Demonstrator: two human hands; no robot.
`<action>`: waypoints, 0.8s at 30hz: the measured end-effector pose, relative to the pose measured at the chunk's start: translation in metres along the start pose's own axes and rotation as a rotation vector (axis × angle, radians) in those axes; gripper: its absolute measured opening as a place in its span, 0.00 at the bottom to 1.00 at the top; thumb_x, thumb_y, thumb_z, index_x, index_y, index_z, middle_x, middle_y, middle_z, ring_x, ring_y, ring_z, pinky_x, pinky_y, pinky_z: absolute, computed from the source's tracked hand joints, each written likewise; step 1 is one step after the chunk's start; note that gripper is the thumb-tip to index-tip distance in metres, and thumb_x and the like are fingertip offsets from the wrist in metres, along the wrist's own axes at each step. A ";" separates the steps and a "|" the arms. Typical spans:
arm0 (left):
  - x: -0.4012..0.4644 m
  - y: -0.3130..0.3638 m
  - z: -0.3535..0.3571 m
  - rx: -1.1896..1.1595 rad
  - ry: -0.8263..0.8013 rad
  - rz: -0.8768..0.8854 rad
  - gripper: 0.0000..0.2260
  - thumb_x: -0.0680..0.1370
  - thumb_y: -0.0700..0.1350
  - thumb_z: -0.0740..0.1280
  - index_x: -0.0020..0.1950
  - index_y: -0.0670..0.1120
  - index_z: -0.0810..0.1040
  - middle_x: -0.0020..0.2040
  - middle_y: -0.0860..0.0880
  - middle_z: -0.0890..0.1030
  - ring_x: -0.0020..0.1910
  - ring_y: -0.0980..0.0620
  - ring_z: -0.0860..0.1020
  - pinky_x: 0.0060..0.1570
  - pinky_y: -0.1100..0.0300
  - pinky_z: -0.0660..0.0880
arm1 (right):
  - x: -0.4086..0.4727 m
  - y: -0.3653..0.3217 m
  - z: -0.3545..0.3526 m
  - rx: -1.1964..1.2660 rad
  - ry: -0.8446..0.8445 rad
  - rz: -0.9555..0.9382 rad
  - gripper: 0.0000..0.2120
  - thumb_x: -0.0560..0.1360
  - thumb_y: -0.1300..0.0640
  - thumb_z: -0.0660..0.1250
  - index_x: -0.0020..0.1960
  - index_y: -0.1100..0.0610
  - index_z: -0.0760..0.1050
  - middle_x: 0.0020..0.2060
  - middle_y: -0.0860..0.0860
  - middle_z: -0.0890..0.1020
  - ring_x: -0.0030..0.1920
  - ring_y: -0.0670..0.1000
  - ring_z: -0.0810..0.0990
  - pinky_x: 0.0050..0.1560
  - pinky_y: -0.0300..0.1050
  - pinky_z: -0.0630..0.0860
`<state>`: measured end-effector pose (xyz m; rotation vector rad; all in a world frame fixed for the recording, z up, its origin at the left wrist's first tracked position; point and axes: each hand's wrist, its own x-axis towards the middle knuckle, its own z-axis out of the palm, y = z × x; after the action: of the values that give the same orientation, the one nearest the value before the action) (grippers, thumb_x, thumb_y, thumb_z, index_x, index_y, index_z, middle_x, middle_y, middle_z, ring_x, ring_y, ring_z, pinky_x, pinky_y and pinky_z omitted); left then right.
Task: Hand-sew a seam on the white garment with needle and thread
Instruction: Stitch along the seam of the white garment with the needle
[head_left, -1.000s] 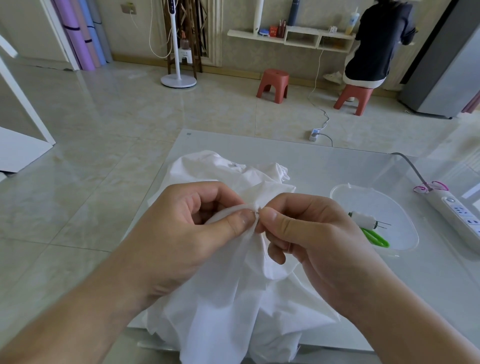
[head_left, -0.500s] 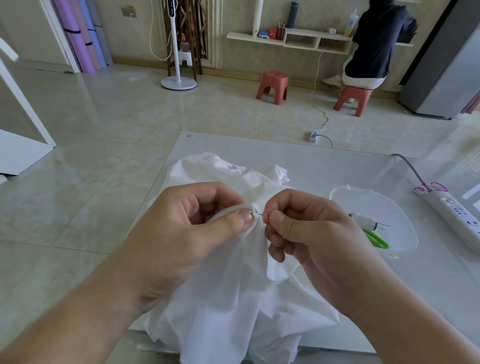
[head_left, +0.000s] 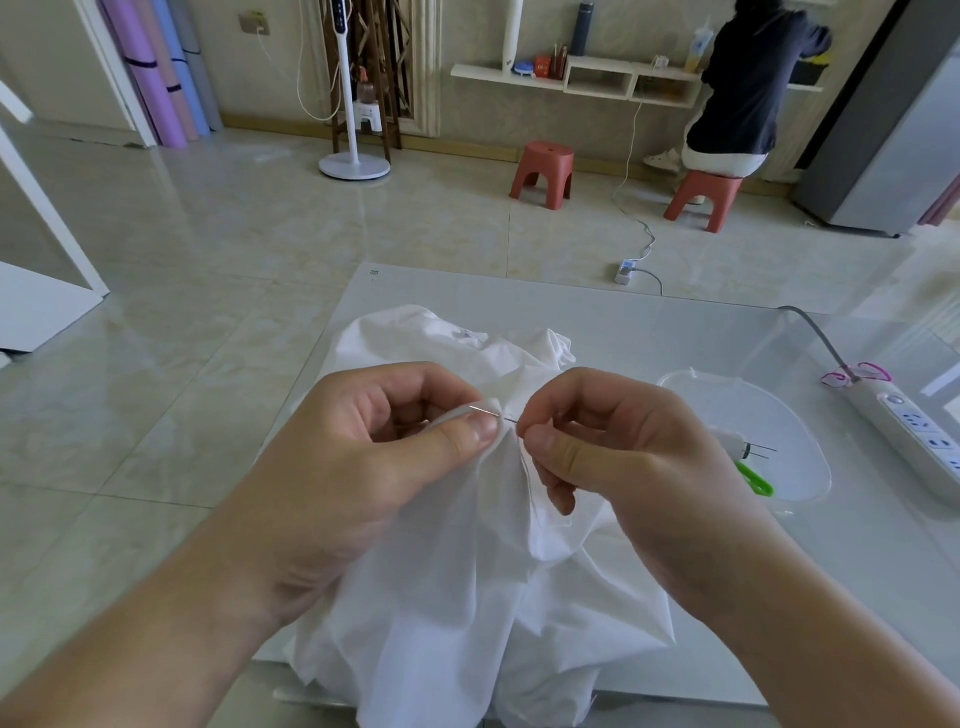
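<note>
The white garment lies bunched on the glass table and hangs over its near edge. My left hand grips a raised fold of it between thumb and curled fingers. My right hand pinches the rear end of a thin steel needle. The needle lies nearly level, its tip pointing left across the fold just above my left thumbnail. A thin white thread trails down the cloth below my right fingers.
A clear plastic tray at the right holds a white thread spool with needles and green scissors. A white power strip lies at the far right. Across the room a person sits on a red stool.
The needle, hidden between the fingertips a second ago, now shows its tip sticking out left through the fold. My right hand has shifted slightly right; my left hand holds the fold as before.
</note>
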<state>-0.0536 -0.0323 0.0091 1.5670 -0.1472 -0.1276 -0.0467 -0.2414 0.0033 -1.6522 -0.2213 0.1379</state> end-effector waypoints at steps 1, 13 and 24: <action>0.000 0.000 0.000 -0.006 0.001 -0.003 0.07 0.71 0.50 0.76 0.45 0.48 0.88 0.41 0.47 0.84 0.43 0.51 0.80 0.49 0.56 0.75 | 0.000 0.000 -0.001 -0.025 -0.004 0.000 0.03 0.75 0.63 0.73 0.43 0.58 0.83 0.33 0.53 0.79 0.34 0.53 0.76 0.41 0.45 0.74; 0.001 -0.003 -0.001 0.003 -0.026 -0.028 0.07 0.71 0.50 0.76 0.45 0.48 0.88 0.40 0.49 0.85 0.41 0.54 0.81 0.44 0.67 0.78 | -0.002 -0.001 0.006 -0.124 0.108 -0.048 0.11 0.75 0.68 0.74 0.38 0.55 0.83 0.31 0.53 0.80 0.33 0.52 0.75 0.41 0.46 0.74; 0.002 -0.005 0.002 0.071 -0.002 -0.039 0.09 0.70 0.52 0.75 0.43 0.47 0.88 0.39 0.47 0.84 0.41 0.53 0.81 0.48 0.58 0.74 | -0.005 -0.002 0.008 -0.270 0.150 -0.209 0.08 0.72 0.55 0.76 0.50 0.45 0.86 0.50 0.46 0.86 0.55 0.51 0.82 0.55 0.52 0.79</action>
<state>-0.0519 -0.0346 0.0044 1.6416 -0.1243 -0.1563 -0.0531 -0.2343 0.0048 -1.8861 -0.3070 -0.1818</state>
